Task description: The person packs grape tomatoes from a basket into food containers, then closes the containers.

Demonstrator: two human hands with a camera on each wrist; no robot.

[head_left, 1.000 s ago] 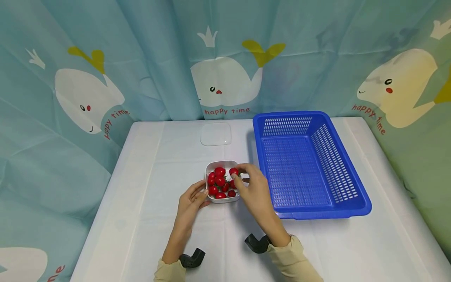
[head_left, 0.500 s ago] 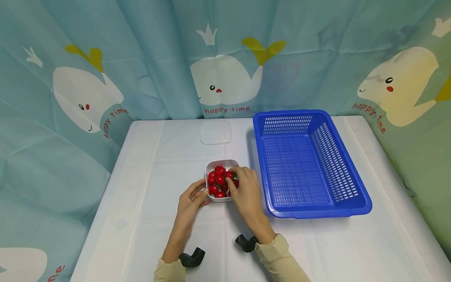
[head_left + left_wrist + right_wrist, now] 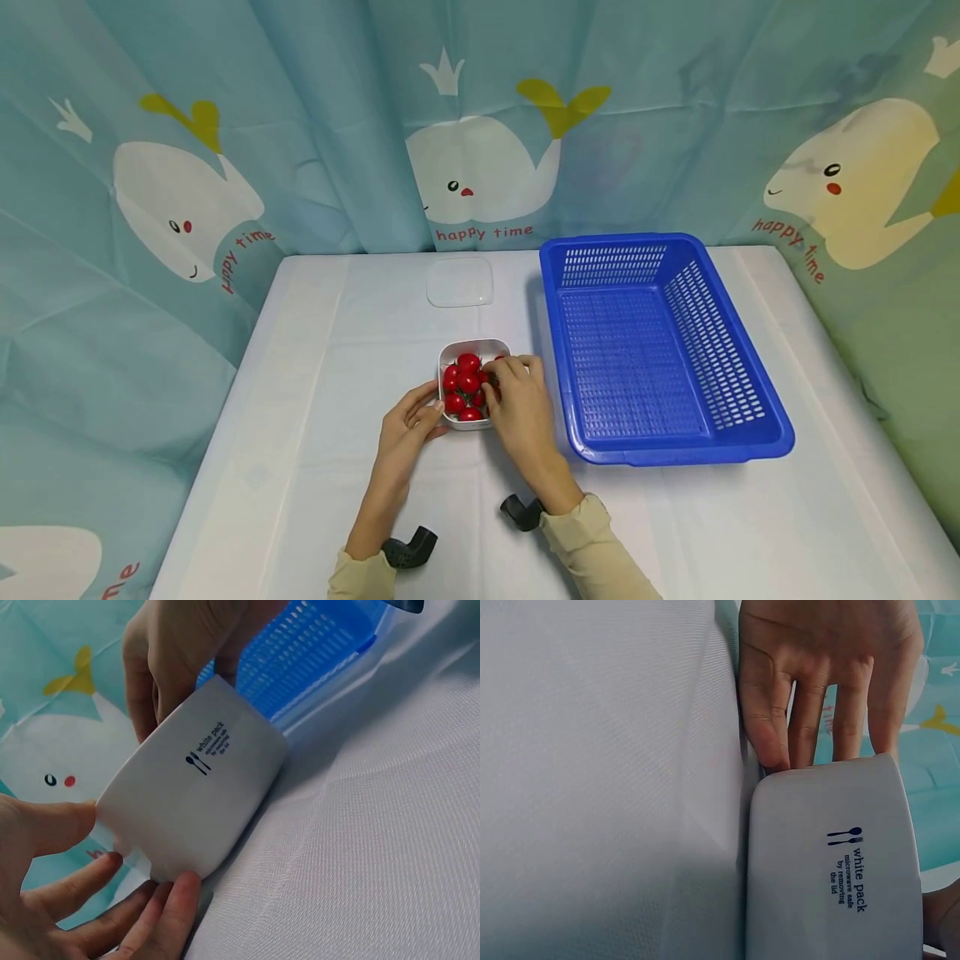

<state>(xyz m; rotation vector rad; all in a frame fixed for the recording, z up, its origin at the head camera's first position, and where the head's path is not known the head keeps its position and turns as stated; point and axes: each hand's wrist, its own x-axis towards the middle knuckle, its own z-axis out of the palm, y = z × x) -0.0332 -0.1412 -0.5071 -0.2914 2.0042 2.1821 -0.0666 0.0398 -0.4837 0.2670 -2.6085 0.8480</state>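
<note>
Right hand [image 3: 517,400] deeper among tomatoes [image 3: 467,385]

The right hand [image 3: 519,402] is sliding toward nine o'clock, deeper over the white box [image 3: 473,346]. Its fingers [image 3: 498,372] are now curling down among the red tomatoes [image 3: 466,383], covering the ones at the three o'clock side.

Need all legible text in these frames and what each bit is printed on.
"happy time": red, on the whale curtain, repeated beside each whale.
"white pack": dark blue, on the white container wall, under a spoon-and-fork sign.
"microwave safe by removing the lid": small print beside it, only just readable.
Blue basket: no text visible.
</note>
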